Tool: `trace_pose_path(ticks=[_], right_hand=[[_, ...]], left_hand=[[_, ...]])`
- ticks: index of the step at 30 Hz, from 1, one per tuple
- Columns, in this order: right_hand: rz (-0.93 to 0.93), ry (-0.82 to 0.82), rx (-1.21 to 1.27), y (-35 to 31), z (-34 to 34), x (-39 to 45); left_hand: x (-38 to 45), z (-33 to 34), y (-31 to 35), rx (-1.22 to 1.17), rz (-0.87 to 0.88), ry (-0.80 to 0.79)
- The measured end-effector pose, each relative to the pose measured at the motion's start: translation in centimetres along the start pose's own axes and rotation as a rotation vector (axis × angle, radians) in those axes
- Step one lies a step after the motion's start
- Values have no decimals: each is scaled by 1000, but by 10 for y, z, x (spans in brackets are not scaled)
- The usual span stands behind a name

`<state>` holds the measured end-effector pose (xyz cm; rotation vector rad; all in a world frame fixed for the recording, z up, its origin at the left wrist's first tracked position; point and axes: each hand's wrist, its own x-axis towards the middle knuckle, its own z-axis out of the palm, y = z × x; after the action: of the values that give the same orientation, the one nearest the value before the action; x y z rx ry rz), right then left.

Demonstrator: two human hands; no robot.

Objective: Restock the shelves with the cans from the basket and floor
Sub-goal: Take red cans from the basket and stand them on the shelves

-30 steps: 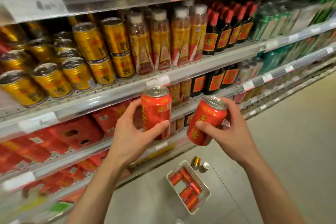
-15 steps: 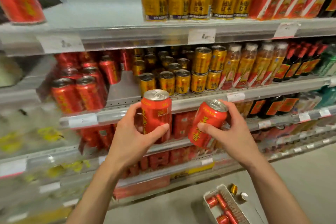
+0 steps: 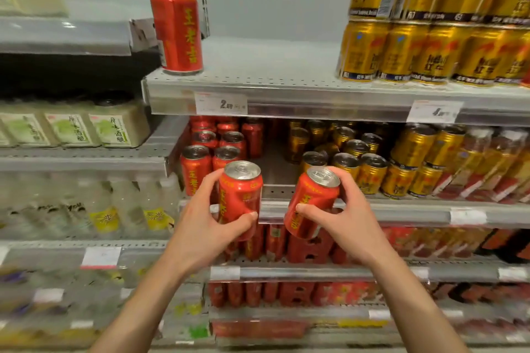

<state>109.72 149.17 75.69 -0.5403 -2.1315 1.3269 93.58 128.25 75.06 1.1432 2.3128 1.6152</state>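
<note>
While each hand grips a red can, stocked shelves [image 3: 315, 86] fill the aisle.

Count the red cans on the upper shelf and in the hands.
3. One stands alone on the upper shelf at its left end; one in the left hand; one, tilted, in the right hand. More may be hidden.

You can read yellow signs, 王老吉, down the tall red can [image 3: 177, 28] on the top shelf. The price tag [image 3: 220, 103] under it says 2. The gold cans [image 3: 398, 51] on the right say 红牛.
</note>
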Motion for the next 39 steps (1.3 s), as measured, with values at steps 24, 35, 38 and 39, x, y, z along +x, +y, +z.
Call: trace_pose_path(ticks=[24,35,38,39], right_hand=[[77,-166,-172,32,92,171],[79,-225,-324,5,83,169],[78,-207,-425,-3,67,160],[52,-181,-447,-4,59,155]], left_hand=[[52,-11,-23,239,-96,100],[60,-8,-20,285,-19,40],[64,-5,-16,292,16,4],[66,-3,-15,307,41,-15]])
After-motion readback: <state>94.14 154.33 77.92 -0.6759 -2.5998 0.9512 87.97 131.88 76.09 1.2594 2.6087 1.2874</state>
